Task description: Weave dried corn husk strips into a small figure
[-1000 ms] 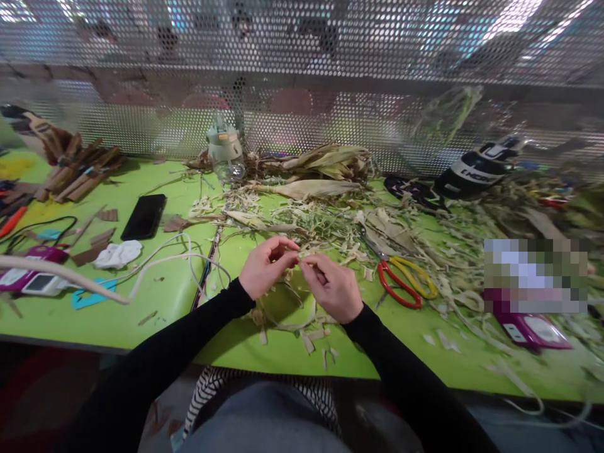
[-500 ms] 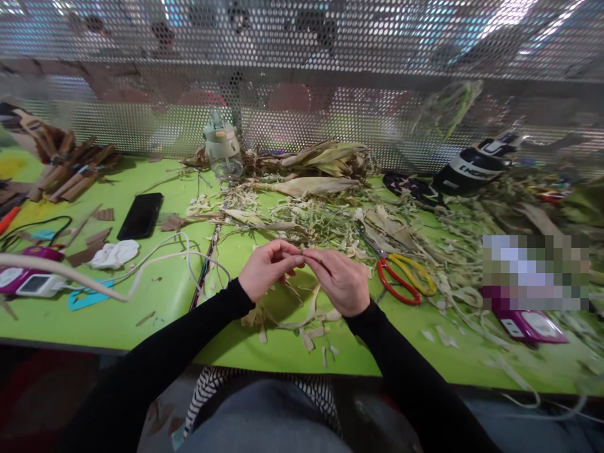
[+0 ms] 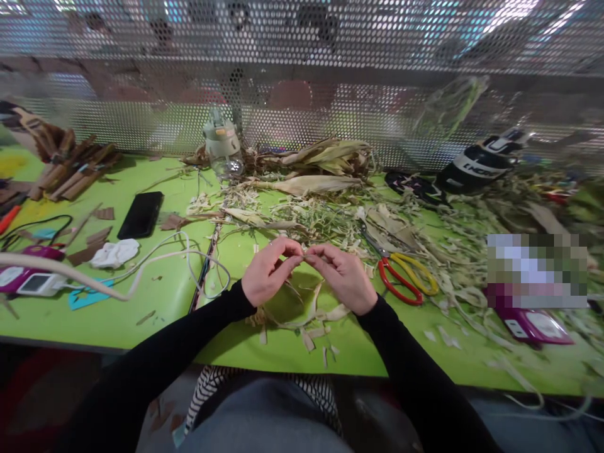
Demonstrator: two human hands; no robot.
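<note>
My left hand and my right hand meet at the fingertips over the green table. Each is closed in a pinch, and whatever lies between the fingertips is too small to make out. Below them are cut strips of pale husk. Beyond the hands lies a heap of shredded husk, with a whole dried husk behind it. Scissors with one red and one yellow handle rest to the right of my right hand.
On the left are a black phone, a white cable and brown bundles. A clear bottle and a black bottle stand and lean near the perforated metal screen. A purple power strip lies right.
My right hand has turned slightly and its wrist has moved a little to the right. The fingertips of both hands remain close together.
</note>
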